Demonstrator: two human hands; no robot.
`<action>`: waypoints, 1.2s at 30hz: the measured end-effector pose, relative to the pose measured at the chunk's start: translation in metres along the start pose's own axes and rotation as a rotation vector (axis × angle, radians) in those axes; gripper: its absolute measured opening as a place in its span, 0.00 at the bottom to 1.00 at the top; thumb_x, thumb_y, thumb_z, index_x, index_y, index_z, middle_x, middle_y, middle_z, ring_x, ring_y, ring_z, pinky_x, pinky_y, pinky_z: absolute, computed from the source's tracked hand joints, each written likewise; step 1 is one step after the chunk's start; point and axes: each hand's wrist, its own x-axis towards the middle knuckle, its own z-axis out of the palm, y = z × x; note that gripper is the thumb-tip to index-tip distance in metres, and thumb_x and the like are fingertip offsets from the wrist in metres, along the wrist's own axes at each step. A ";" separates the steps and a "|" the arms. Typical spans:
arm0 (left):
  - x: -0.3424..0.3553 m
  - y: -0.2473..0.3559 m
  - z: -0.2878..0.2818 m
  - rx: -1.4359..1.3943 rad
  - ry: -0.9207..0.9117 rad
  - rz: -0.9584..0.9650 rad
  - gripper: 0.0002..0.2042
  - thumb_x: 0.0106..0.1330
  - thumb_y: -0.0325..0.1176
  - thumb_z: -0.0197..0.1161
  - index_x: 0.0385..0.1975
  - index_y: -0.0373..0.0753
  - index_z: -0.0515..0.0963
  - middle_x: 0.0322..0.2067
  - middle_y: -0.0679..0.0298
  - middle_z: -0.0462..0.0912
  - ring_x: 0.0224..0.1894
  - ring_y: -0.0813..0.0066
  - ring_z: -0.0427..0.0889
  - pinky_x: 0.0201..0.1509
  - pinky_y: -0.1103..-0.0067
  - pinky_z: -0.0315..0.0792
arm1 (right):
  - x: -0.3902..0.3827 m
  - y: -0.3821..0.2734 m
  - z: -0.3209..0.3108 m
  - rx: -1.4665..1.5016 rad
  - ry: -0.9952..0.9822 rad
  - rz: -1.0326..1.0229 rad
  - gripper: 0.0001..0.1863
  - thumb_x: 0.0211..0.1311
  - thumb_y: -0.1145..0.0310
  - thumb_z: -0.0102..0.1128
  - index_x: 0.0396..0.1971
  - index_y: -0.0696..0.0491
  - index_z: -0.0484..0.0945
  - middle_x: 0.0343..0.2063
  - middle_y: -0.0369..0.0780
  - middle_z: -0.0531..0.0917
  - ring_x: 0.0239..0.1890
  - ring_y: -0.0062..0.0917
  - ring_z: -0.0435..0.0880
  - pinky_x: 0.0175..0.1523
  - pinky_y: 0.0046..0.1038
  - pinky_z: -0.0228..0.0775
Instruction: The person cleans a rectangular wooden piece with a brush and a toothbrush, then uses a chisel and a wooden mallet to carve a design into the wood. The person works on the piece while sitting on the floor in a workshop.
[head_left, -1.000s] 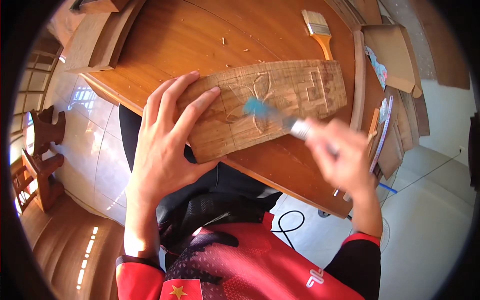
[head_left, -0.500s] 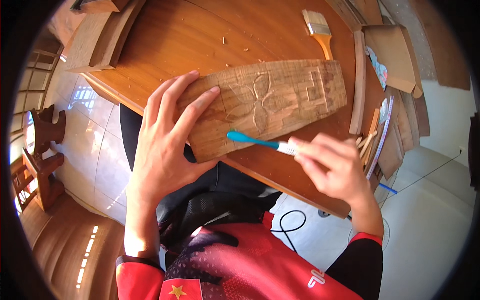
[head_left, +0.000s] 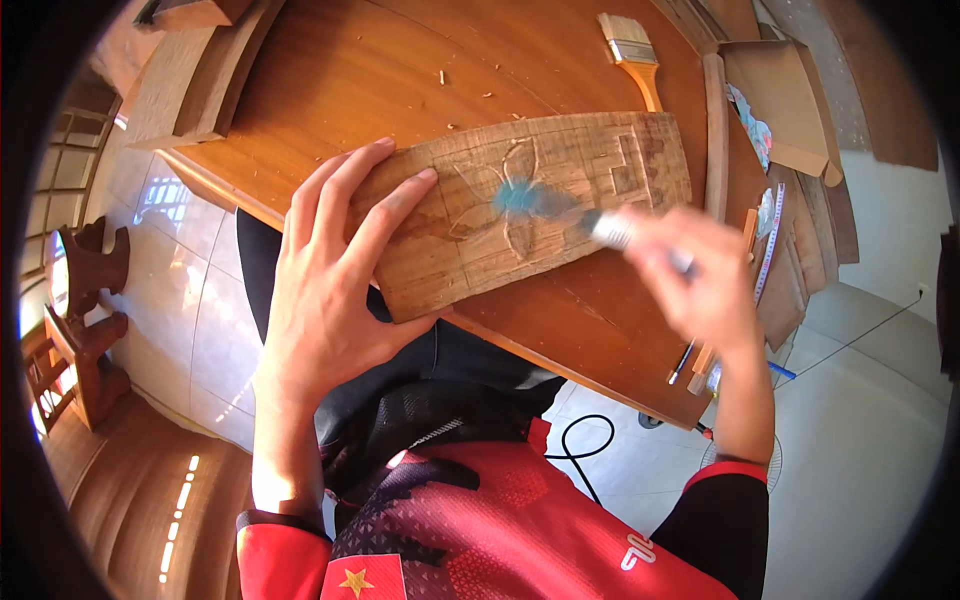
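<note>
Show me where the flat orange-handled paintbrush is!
The flat orange-handled paintbrush lies at the head view's upper right, on the brown wooden table, just beyond the carved wooden board.

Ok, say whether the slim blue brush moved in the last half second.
Yes: against the brown wooden board, the brush moved forward and right, over the carved flower.

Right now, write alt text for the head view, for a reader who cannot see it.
A person's right grip holds a blurred teal-and-white tool over a wooden board carved with a petal-like design, while the left grip holds the board's left end. An orange-handled flat paintbrush lies beyond the board on a brown wooden table.
</note>
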 end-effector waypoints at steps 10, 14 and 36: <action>0.003 0.001 -0.001 0.002 0.011 -0.009 0.49 0.37 0.33 0.85 0.70 0.52 0.77 0.74 0.58 0.68 0.73 0.46 0.68 0.77 0.56 0.68 | 0.010 -0.008 -0.016 -0.069 -0.153 -0.028 0.09 0.69 0.75 0.71 0.47 0.58 0.91 0.34 0.44 0.91 0.30 0.27 0.89 0.36 0.31 0.81; 0.000 -0.001 0.000 0.001 0.008 -0.006 0.50 0.36 0.34 0.86 0.71 0.50 0.76 0.75 0.54 0.67 0.74 0.43 0.66 0.77 0.53 0.67 | 0.023 0.017 -0.008 -0.016 0.137 0.054 0.11 0.67 0.75 0.73 0.48 0.54 0.91 0.29 0.43 0.87 0.25 0.30 0.84 0.31 0.31 0.76; 0.008 -0.003 -0.020 0.044 -0.107 0.122 0.63 0.31 0.74 0.83 0.72 0.42 0.75 0.74 0.47 0.66 0.74 0.39 0.66 0.77 0.49 0.63 | 0.003 -0.014 0.014 0.001 0.161 -0.044 0.09 0.71 0.71 0.68 0.48 0.54 0.90 0.36 0.47 0.91 0.31 0.40 0.91 0.35 0.36 0.82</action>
